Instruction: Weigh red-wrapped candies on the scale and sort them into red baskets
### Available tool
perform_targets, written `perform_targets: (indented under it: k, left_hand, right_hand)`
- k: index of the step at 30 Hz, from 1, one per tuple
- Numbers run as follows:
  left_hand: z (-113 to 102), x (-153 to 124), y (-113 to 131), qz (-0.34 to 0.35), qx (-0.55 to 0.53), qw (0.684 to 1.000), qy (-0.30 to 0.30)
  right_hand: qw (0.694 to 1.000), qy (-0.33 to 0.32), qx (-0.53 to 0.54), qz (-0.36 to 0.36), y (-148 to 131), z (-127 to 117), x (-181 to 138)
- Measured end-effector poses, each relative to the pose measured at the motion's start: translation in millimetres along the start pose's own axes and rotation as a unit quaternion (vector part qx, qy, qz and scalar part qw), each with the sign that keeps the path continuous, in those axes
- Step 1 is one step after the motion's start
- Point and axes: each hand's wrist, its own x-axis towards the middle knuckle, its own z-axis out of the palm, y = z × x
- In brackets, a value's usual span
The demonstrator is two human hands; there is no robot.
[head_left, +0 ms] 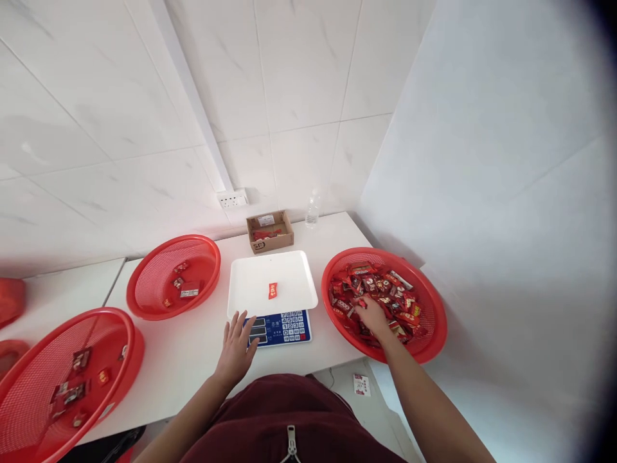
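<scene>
My right hand [373, 315] reaches into a red plastic basket [434, 334] on the right, heaped with wrapped candies [378, 283] in mostly red and brown wrappers. Its fingers are curled in, with a bit of red wrapped candy [362, 304] showing between them. My left hand [236, 347] has its fingers spread, just at the left front corner of a digital scale [277, 331]. The scale has a blue keypad panel and a white tray [294, 273]. One red-wrapped candy [273, 290] lies alone near the middle of that tray.
Two more red baskets, one at back left [212, 263] and one at front left [137, 347], hold a few packets each. Behind the scale stand a small cardboard box [272, 243] and a clear bottle [312, 209]. Walls [308, 71] bound the table at back and right.
</scene>
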Motion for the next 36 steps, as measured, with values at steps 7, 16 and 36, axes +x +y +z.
perform_targets:
  k: [7,16,36]
  left_hand:
    - [-18.6,9.1,7.9,-0.034,-0.189,0.979,-0.063]
    - [-44.4,24.7,63.2,-0.239,-0.644,0.66,-0.305]
    - [-42.9,-5.1,-23.8,-0.377,-0.726,0.515,-0.257]
  right_hand:
    - [0.882,-0.005,0.456,0.12,-45.6,-16.3,-43.7]
    - [0.879,-0.247,0.404,0.046,-133.3,74.6,-132.5]
    - [0.81,-0.109,0.559,0.14,-126.1,106.2,-97.3]
